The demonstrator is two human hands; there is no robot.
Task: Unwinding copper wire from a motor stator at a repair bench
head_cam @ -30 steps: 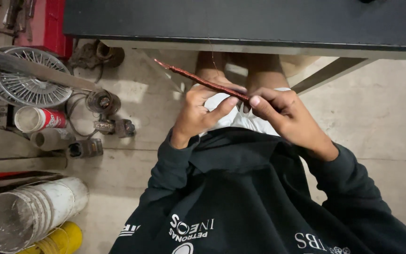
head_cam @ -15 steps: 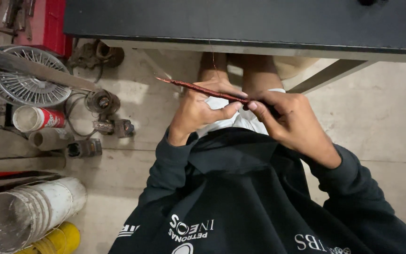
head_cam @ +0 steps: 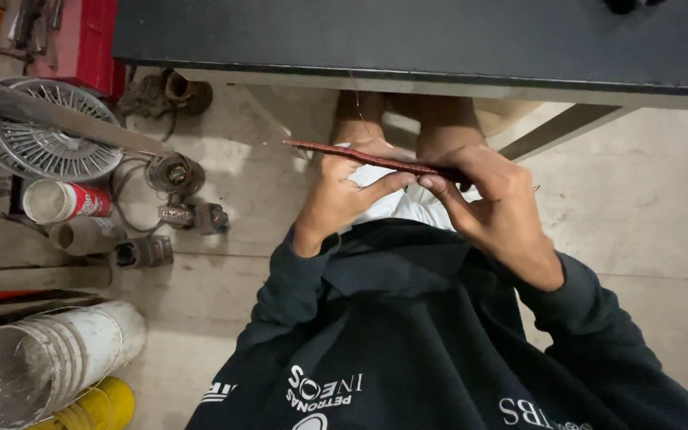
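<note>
The left hand [head_cam: 344, 199] and right hand [head_cam: 491, 209] pinch a thin reddish-brown coiled rod [head_cam: 360, 157] between thumbs and fingertips; its free end juts leftward past the left fingers.

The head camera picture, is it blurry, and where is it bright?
Head view: mostly sharp; the thin reddish-brown rod between the left hand and right hand is crisp. Brightest on the pale floor; the dark tabletop stays dim.
</note>
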